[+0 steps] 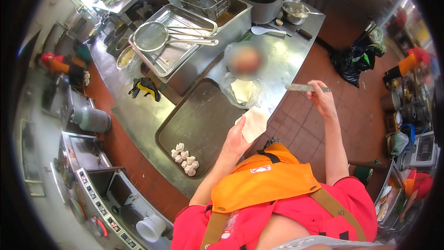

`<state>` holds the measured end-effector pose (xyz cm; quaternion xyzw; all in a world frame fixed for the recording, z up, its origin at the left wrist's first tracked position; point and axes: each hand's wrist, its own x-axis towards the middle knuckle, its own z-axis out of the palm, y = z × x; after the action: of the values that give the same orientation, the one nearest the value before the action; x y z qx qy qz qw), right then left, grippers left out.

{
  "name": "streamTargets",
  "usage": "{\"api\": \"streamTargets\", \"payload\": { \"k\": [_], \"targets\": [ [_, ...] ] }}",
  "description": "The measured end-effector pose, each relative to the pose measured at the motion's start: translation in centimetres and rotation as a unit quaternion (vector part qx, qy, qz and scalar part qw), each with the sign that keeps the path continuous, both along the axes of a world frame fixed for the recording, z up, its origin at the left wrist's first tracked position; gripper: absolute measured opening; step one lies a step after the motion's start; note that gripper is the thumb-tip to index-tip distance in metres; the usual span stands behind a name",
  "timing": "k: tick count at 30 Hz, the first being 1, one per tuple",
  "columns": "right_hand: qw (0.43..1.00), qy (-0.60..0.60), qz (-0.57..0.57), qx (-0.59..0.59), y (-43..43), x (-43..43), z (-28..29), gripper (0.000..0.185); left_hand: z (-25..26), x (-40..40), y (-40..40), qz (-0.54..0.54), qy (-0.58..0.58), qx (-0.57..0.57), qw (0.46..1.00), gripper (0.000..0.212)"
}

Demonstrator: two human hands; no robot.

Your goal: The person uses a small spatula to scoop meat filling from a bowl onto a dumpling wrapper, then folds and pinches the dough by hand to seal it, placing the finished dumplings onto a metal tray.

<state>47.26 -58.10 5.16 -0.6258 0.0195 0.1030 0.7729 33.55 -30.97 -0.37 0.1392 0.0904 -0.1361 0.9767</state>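
Observation:
On my left hand [234,140] lies a pale, flat dough wrapper [255,124], with the thumb over its edge. My right hand [322,98] grips one end of a flat, narrow spreading stick [299,87], held out over the floor to the right of the counter. Just beyond the wrapper, a clear plastic bag [227,90] holds a stack of yellowish wrappers [244,91]. Behind it sits a reddish mass [247,59], too blurred to identify. Several folded dumplings [185,159] are grouped in the near left corner of a dark tray [204,121].
A steel pan [184,24] carries a strainer [151,36] beside the fryer basket [208,3]. A knife [304,34], a white ladle [267,31] and a steel bowl [295,11] stand farther back. Gloves [145,88] lie left on the counter [138,121]. Other people work at both sides.

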Motion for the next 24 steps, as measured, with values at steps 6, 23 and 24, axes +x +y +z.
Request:
{"api": "streamTargets", "payload": {
  "k": [6,23,24],
  "targets": [
    [0.977,-0.11,0.113,-0.147,6.0,14.0,-3.0,0.019,-1.9,8.8,-1.3,0.061,0.106,0.095,0.988,0.041],
    [0.803,-0.38,0.355,-0.291,11.8,24.7,-4.8,0.008,-4.7,20.0,-4.8,0.287,0.2,-0.054,0.935,0.037],
    [0.801,-0.381,0.354,-0.295,11.5,24.5,-5.0,0.008,-5.1,20.3,-4.6,0.285,0.195,-0.055,0.937,0.037]
  ]
}}
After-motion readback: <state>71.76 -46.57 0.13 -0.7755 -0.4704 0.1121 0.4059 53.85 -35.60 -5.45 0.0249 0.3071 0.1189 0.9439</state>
